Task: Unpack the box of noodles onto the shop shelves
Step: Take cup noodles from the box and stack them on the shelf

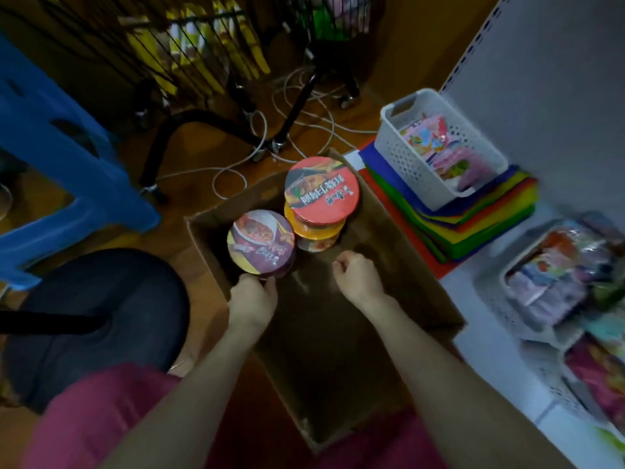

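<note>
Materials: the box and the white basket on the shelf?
The box looks like cardboard: matte brown, with folded flaps. The white basket is probably moulded plastic: smooth walls pierced by regular small holes, with a cut-out handle.

Box [338, 350]: plain brown cardboard.
Red cup [322, 187]: red lid, food photo in orange and brown, white and dark script.
Orange cup [314, 231], under the red one: orange-yellow rim.
Purple cup [260, 241]: purple lid, yellow patch at one edge, red-orange food photo.
Stool [61, 170]: bright blue.
Seat [98, 316]: black.
Floor [189, 157]: brown wood.
Cables [304, 113]: white.
Rack [203, 45]: black wire; packs [148, 52] behind it yellow.
Basket [399, 154]: white, patterned with rows of small holes; packets [439, 147] in it mostly pink.
Sheets [473, 225]: stacked bands of blue, red, green, yellow, orange.
Shelf [558, 130]: pale grey-white.
Garment [94, 418]: pink.
</note>
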The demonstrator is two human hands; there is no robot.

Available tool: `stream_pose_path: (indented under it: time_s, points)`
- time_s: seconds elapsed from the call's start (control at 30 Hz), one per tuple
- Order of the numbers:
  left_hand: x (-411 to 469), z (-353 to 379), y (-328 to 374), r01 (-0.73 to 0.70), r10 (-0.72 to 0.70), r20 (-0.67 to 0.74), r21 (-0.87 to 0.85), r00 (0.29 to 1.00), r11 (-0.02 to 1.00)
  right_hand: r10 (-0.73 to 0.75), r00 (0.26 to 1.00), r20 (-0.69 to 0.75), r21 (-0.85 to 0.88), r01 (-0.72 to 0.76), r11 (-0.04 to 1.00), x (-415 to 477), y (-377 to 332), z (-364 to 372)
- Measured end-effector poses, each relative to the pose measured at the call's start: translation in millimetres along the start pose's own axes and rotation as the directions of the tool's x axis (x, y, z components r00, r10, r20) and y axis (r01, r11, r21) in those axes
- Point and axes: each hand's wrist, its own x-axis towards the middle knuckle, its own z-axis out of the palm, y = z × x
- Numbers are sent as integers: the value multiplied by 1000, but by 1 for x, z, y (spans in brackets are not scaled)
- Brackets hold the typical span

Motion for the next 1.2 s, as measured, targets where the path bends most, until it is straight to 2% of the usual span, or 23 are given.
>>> stream_pose_path:
  time_s: [0.13,0.23,0.33,0.43,0.57,0.67,0.87,0.93,1.03,1.2]
  points:
    - [56,28,-8,82,-124,-134,-282,983,956,3,999,32,7,-4,1000,48,18,59]
    - [96,37,-14,69,-121,-131,-344,984,936,6,996,85,7,-7,1000,73,30,98]
    - [120,37,-14,94,-121,-69,-308,990,947,20,992,124,85,-31,996,100,42,123]
    - [129,39,-13,64,-83,-89,-205,993,977,16,989,145,155,-38,987,118,51,136]
    - [127,36,-15,81,-109,-79,-303,991,950,56,970,235,297,-126,946,128,53,158]
    - [124,24,-15,-8,-45,-138,-359,989,933,64,954,294,380,-178,908,134,48,175]
    - [115,1,-12,-195,127,-254,-267,959,944,73,947,313,455,-217,863,132,31,181]
    - [111,-3,-12,-252,185,-282,-221,941,942,91,942,323,520,-257,814,131,26,182]
    - [103,-4,-13,-297,234,-297,-189,926,936,108,938,331,622,-302,722,131,24,186]
    - [99,-5,-17,-316,253,-305,-178,918,932,67,959,276,636,-235,736,122,17,188]
